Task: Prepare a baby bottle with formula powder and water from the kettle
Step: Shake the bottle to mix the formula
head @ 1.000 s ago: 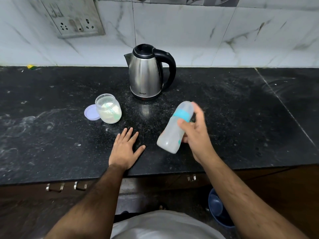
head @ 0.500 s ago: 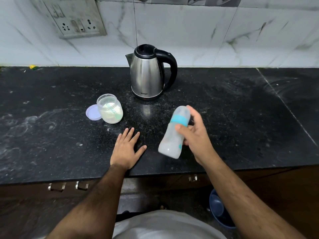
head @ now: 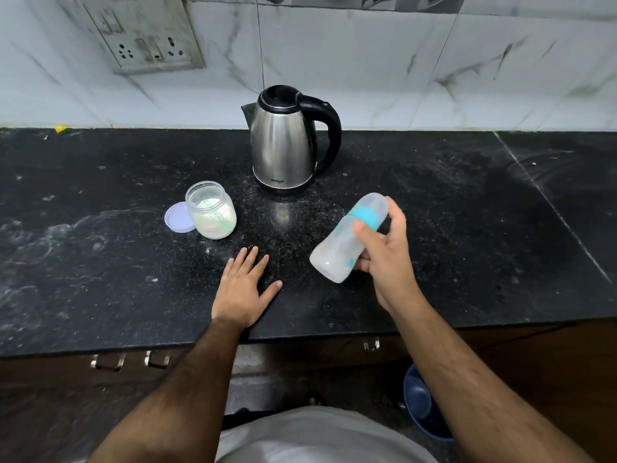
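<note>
The head view looks down on a black speckled worktop (head: 100,262) streaked with pale smears, backed by a white marble-patterned tiled wall (head: 367,61) that carries a switch and socket plate (head: 147,38) at upper left. The right hand (head: 384,259) is raised just above the worktop and grips the baby bottle (head: 347,242), thumb across its near side below the teal collar and fingers curled round the far side. The bottle is tilted, its capped top pointing up and away to the right, its base lower and towards the left, clear of the surface; its cloudy body looks whitish inside, though how full it is cannot be told. The left hand (head: 245,289) lies flat on the worktop near the front edge, palm down, fingers straight and slightly spread, holding nothing, a little to the left of the bottle and apart from it. Behind both hands, near the wall, stands the steel kettle (head: 283,145), upright, lid closed, black handle to the right and spout to the left. To its left and nearer the person sits an open clear jar (head: 212,215) partly filled with white powder, with what seems a pale green scoop inside. A lilac lid (head: 177,218) lies flat just beside the jar on its left, touching or nearly so. Below the worktop edge are metal drawer handles (head: 110,360), and a blue bucket (head: 420,402) stands on the floor at right.
</note>
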`<state>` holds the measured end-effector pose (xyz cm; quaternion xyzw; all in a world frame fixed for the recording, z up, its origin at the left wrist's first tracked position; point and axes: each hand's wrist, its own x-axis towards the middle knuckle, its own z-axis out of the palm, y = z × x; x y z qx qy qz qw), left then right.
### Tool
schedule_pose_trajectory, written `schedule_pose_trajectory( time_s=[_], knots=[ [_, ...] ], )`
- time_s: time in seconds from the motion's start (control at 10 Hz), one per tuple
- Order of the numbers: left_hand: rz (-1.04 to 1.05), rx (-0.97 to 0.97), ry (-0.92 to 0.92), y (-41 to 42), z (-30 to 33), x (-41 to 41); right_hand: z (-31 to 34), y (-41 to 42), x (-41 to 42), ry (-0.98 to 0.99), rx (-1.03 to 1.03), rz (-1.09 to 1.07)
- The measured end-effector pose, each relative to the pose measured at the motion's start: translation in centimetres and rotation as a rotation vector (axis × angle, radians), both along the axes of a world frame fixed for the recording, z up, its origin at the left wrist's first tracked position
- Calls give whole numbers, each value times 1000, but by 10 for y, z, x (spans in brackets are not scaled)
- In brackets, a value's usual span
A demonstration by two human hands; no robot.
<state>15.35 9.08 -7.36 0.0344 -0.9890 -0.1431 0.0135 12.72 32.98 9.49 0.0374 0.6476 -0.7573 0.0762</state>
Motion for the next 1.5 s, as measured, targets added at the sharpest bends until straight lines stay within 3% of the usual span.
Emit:
schedule_pose_trajectory(
  time_s=[0.1,0.2,0.3,0.4,0.5,0.7,0.8,0.9,1.0,1.1,1.2,1.4,1.5],
  knots=[
    [5,-9,-8,0,0,-1,5,1,6,-25,155,258],
    [4,-9,-9,1,2,0,8,1,7,-3,149,280],
    [2,-12,-16,0,1,0,6,0,0,4,25,43],
    [3,-13,-16,0,1,0,6,1,0,-9,46,73],
    [2,-19,-21,0,2,0,9,2,10,-33,174,333],
    [-3,-14,-14,0,1,0,5,1,-1,-19,-17,31],
    [3,5,-11,0,1,0,7,2,6,-31,114,254],
    [2,-6,-14,0,1,0,8,2,9,-14,137,279],
    [2,-11,-17,0,1,0,7,0,0,-11,-9,43],
    [-2,-11,-16,0,2,0,8,-1,1,-17,44,128],
    [3,-10,-17,0,2,0,9,1,9,8,174,396],
    [-4,-6,-19,0,2,0,9,3,-10,41,47,0],
    [-5,-12,-26,-1,1,0,8,4,-7,33,85,90]
  ],
)
